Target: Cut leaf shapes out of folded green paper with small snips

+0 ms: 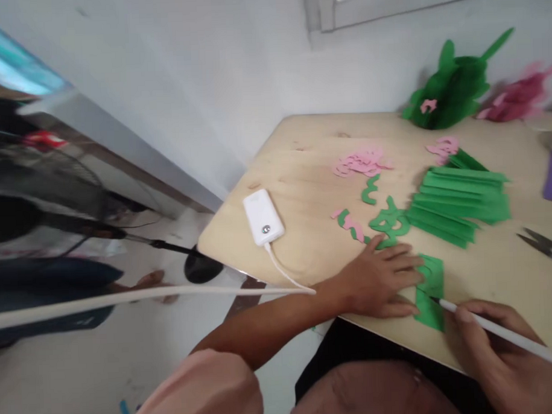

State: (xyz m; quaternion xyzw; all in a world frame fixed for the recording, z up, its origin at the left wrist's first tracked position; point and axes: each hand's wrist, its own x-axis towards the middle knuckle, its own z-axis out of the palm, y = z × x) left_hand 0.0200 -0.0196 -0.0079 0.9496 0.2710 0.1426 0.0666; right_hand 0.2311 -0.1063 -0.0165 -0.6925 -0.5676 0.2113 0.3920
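Note:
A small rectangle of green paper [430, 316] lies near the front edge of the wooden table, with faint drawn lines on it. My left hand [385, 281] rests flat, fingers spread, its fingertips touching the paper's left side. Between the fingers of my right hand [502, 350] is a white pen [493, 327], its dark tip on the paper. Just beyond my left hand are green paper cutouts [396, 222] and a pink-and-green strip [349, 224]. Folded green paper strips [461, 200] are stacked to the right of them.
Pink cutouts [364, 161] lie farther back. Scissors [546, 246] sit at the right. A white power bank [263, 216] with a cable [282, 273] is on the left; the cable crosses my left forearm. Green [457, 92] and pink [519, 96] paper crafts stand by the wall.

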